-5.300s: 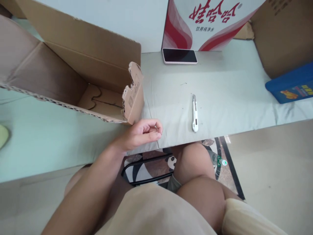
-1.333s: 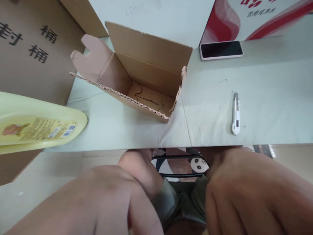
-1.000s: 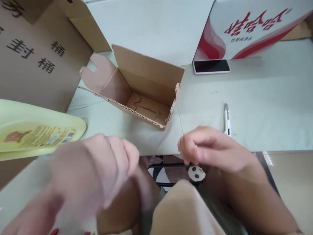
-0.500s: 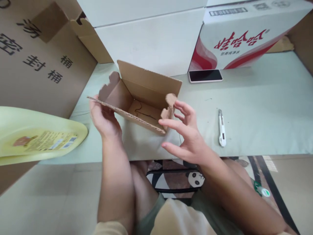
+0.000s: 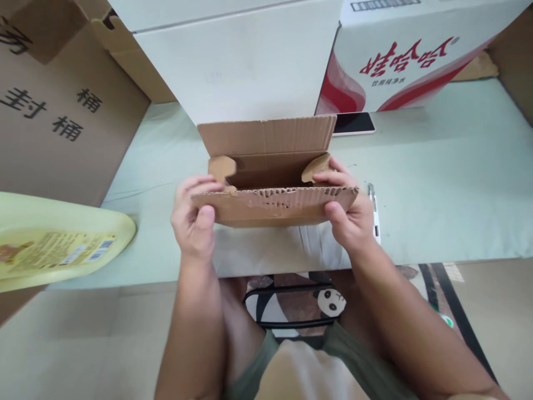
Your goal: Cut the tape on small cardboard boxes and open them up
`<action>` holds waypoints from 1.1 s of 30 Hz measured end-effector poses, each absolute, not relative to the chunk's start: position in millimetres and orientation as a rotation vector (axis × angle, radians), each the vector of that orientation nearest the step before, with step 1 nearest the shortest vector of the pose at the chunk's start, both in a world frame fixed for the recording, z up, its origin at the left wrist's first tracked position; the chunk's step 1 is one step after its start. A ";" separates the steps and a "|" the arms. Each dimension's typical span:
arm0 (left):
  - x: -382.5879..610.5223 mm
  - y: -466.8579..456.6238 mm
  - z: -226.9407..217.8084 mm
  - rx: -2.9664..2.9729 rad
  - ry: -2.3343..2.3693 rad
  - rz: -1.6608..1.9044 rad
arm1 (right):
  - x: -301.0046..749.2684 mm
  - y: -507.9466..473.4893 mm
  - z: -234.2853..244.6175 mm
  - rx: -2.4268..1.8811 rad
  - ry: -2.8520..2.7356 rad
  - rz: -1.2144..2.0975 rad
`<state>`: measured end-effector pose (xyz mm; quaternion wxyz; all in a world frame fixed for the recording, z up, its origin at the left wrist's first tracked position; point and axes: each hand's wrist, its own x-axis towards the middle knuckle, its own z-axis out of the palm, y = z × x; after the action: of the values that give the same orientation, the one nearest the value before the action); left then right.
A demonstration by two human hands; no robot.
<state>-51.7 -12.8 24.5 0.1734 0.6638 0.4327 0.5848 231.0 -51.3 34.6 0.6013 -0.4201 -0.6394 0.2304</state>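
A small brown cardboard box is held in front of me, its long back flap raised and its front flap toward me with a ragged upper edge. My left hand grips the left end, thumb on the front flap and fingers at the side flap. On the right end my right hand holds the same box, thumb in front and fingers on the curved right side flap. Both side flaps lean inward over the opening. Shadow hides most of the inside.
A white box cutter lies just right of my right hand, partly covered by it. Behind are a phone, a white-and-red carton and a large white box. To the left stand a yellow bottle and a big brown carton.
The cardboard box has turned so its long side faces me. My right hand has closed on its right end, and both side flaps now fold inward.
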 end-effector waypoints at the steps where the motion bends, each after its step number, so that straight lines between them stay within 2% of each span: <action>1: -51.3 -9.6 25.5 1.835 1.236 1.679 | 231.4 -49.9 33.4 -0.972 -1.488 0.549; 8: -48.6 6.0 33.5 1.647 0.888 1.510 | 231.7 -50.9 26.2 -0.967 -1.332 0.585; 17: -54.3 3.4 33.1 1.764 1.134 1.422 | 234.6 -48.6 21.1 -1.093 -1.468 0.673; 25: -47.2 -27.6 57.8 2.032 1.322 1.189 | 238.3 -50.7 26.6 -1.156 -1.496 0.647; 29: -58.8 -25.7 55.0 2.154 1.268 1.076 | 236.8 -40.0 1.5 -1.089 -1.273 0.798; 33: -76.8 -13.8 40.3 2.034 1.270 1.306 | 234.8 -29.3 -16.5 -1.207 -1.033 1.169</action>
<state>-76.8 -13.8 40.3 0.2039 0.7293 0.4554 0.4682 234.8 -29.3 -16.5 0.5521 -0.5103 -0.4366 0.4941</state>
